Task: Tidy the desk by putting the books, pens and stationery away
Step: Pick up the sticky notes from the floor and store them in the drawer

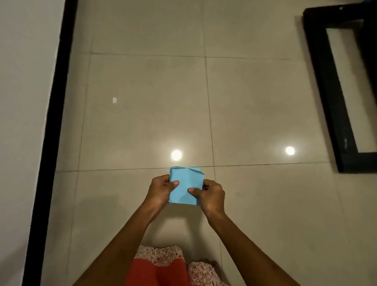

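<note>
A tiled floor (141, 93) fills the view, with a black frame (338, 87) at two o'clock. At six o'clock a stack of blue paper squares (185, 186) is pinched between the left hand (160, 189) and the right hand (212, 196), thumbs on top. A carrying step is judged; a storage place must be found next.

Bare tiled floor (153, 94) fills the middle of the frame. A wall (10, 104) with black skirting (55, 108) closes the left; a black frame (337, 94) blocks the upper right.
</note>
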A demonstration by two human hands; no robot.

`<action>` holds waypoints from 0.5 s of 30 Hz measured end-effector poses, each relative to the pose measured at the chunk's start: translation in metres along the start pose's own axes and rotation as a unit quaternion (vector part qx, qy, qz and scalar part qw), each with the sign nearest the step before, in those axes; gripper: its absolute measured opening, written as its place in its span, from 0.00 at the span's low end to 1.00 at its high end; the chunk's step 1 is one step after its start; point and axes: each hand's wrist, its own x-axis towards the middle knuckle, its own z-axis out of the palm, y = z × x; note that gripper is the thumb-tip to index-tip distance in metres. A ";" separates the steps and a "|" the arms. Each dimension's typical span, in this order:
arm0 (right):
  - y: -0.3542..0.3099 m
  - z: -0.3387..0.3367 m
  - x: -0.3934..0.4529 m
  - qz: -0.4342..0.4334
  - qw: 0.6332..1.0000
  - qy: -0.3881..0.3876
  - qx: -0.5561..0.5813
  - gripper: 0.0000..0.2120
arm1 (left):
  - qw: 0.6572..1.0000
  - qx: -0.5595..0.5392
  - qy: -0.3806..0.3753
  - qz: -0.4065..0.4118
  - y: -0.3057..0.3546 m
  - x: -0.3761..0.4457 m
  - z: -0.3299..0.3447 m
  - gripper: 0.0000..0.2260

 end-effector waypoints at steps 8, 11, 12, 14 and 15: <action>0.020 -0.053 -0.016 0.119 0.971 -0.019 0.207 0.18 | 0.989 0.111 -0.095 0.026 0.014 -0.010 0.055 0.13; 0.030 -0.083 -0.032 0.135 0.965 0.024 0.222 0.14 | 0.975 0.167 -0.147 0.027 0.019 -0.023 0.089 0.14; 0.034 -0.092 -0.037 0.136 0.963 0.038 0.230 0.14 | 0.971 0.175 -0.163 0.022 0.020 -0.028 0.098 0.14; 0.045 -0.112 -0.046 0.137 0.954 0.073 0.255 0.13 | 0.962 0.191 -0.193 0.012 0.022 -0.038 0.123 0.15; 0.051 -0.122 -0.052 0.140 0.948 0.090 0.270 0.13 | 0.957 0.201 -0.208 0.008 0.023 -0.046 0.135 0.15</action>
